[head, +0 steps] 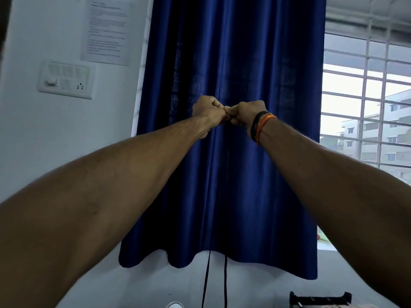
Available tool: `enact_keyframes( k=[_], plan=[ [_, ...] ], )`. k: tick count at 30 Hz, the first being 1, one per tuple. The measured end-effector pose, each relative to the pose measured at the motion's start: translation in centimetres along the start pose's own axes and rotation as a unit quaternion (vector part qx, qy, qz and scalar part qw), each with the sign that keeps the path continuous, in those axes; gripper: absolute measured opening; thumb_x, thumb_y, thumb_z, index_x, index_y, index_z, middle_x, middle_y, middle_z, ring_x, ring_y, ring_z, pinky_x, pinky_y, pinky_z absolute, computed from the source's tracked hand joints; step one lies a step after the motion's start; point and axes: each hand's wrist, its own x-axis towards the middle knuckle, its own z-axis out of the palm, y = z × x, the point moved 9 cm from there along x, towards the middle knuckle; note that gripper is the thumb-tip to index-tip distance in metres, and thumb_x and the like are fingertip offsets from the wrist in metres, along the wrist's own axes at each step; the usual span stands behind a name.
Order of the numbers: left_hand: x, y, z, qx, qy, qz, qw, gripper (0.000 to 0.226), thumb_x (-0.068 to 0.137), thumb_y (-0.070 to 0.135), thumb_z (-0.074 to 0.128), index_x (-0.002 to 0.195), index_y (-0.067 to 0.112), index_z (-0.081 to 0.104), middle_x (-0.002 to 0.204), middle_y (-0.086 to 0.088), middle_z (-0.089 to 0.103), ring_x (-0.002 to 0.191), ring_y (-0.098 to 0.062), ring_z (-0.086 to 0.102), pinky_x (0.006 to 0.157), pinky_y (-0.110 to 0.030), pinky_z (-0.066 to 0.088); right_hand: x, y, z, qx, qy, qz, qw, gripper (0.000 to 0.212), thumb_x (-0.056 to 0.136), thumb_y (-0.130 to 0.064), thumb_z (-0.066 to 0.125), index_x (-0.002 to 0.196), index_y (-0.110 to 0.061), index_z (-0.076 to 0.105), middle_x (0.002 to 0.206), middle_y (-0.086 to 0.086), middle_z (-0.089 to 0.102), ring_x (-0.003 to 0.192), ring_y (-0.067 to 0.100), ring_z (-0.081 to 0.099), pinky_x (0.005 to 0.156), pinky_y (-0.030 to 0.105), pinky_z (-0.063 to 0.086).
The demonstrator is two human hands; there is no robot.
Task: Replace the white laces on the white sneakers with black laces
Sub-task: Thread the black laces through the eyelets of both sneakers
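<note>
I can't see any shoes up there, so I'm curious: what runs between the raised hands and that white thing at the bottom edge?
In the head view, two strands of black lace hang from the pinching left hand and right hand, down past the blue curtain.

The black laces [205,283] vanish against the dark curtain [233,152], a white sneaker [175,305] is cut off at bottom edge, and the paper's [106,32] text is blurred.
</note>
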Motion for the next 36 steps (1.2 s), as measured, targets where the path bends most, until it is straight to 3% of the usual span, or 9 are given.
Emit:
enact_keyframes(
  k=[6, 11, 19, 23, 26, 29, 32, 36],
  plan=[
    [-0.2, -0.6, 0.2, 0.006, -0.012, -0.003, 1.000, 0.019, 0.077, 0.003, 0.084, 0.088, 0.004, 0.069, 0.085, -0.009, 0.075, 0.078, -0.016, 0.075, 0.064, -0.029, 0.063, -1.1, 0.6, 0.2, 0.026, -0.024, 0.005, 0.999, 0.012, 0.079, -0.014, 0.083, 0.087, -0.007, 0.079, 0.083, 0.004, 0.079, 0.086, 0.020, 0.076, 0.084, 0.035, 0.062],
    [-0.6, -1.2, 0.2, 0.011, -0.027, -0.002, 1.000, 0.021, 0.076, -0.001, 0.084, 0.085, 0.007, 0.067, 0.083, -0.009, 0.075, 0.073, -0.016, 0.076, 0.065, -0.028, 0.063, -1.9, 0.8, 0.5, 0.032, -0.050, 0.003, 0.998, 0.004, 0.083, -0.009, 0.080, 0.081, -0.007, 0.078, 0.079, 0.003, 0.078, 0.081, 0.017, 0.073, 0.082, 0.028, 0.061],
    [-1.9, -5.3, 1.3, -0.007, -0.061, -0.042, 0.997, 0.024, 0.075, -0.002, 0.082, 0.091, 0.005, 0.066, 0.086, -0.011, 0.075, 0.081, -0.019, 0.076, 0.068, -0.028, 0.062, -3.5, 3.8, 1.3, 0.013, -0.088, 0.011, 0.996, 0.014, 0.085, -0.009, 0.079, 0.094, 0.002, 0.077, 0.094, 0.014, 0.077, 0.079, 0.019, 0.070, 0.086, 0.033, 0.061],
    [-4.5, -9.7, 2.5, -0.027, -0.099, -0.093, 0.990, 0.030, 0.076, 0.000, 0.083, 0.099, 0.001, 0.064, 0.090, -0.013, 0.076, 0.083, -0.023, 0.076, 0.071, -0.032, 0.063, -5.3, 8.0, 2.0, -0.012, -0.113, 0.031, 0.993, 0.018, 0.088, -0.013, 0.077, 0.094, 0.004, 0.076, 0.079, 0.009, 0.071, 0.061, 0.012, 0.060, 0.063, 0.023, 0.058],
    [-7.4, -13.4, 3.3, -0.024, -0.119, -0.128, 0.984, 0.028, 0.080, 0.003, 0.082, 0.102, 0.001, 0.065, 0.087, -0.013, 0.076, 0.079, -0.022, 0.076, 0.069, -0.030, 0.062, -7.2, 12.5, 2.7, -0.018, -0.130, 0.064, 0.989, 0.017, 0.090, -0.014, 0.074, 0.096, 0.002, 0.076, 0.076, 0.006, 0.070, 0.062, 0.011, 0.061, 0.064, 0.023, 0.057],
    [-10.7, -17.0, 4.5, -0.011, -0.172, -0.160, 0.972, 0.015, 0.085, 0.004, 0.075, 0.095, 0.004, 0.064, 0.082, -0.012, 0.075, 0.071, -0.019, 0.071, 0.068, -0.030, 0.060, -8.7, 16.9, 3.1, -0.013, -0.133, 0.095, 0.987, 0.020, 0.094, -0.015, 0.071, 0.097, 0.004, 0.074, 0.077, 0.009, 0.070, 0.067, 0.015, 0.063, 0.073, 0.028, 0.061],
    [-14.7, -21.2, 6.3, 0.044, -0.260, -0.190, 0.946, 0.009, 0.084, 0.000, 0.073, 0.090, 0.004, 0.067, 0.085, -0.014, 0.076, 0.068, -0.016, 0.067, 0.054, -0.023, 0.053, -9.7, 21.4, 3.1, -0.002, -0.116, 0.121, 0.986, 0.015, 0.092, -0.014, 0.072, 0.088, -0.001, 0.075, 0.079, 0.011, 0.070, 0.068, 0.017, 0.064, 0.073, 0.030, 0.060],
    [-20.9, -27.7, 8.4, 0.151, -0.400, -0.222, 0.876, 0.008, 0.089, -0.001, 0.065, 0.089, 0.006, 0.070, 0.084, -0.010, 0.074, 0.066, -0.014, 0.065, 0.050, -0.019, 0.048, -11.5, 27.5, 3.6, -0.046, -0.122, 0.163, 0.978, 0.020, 0.090, -0.013, 0.075, 0.095, 0.006, 0.073, 0.080, 0.014, 0.071, 0.066, 0.020, 0.065, 0.071, 0.032, 0.061]
  ],
)
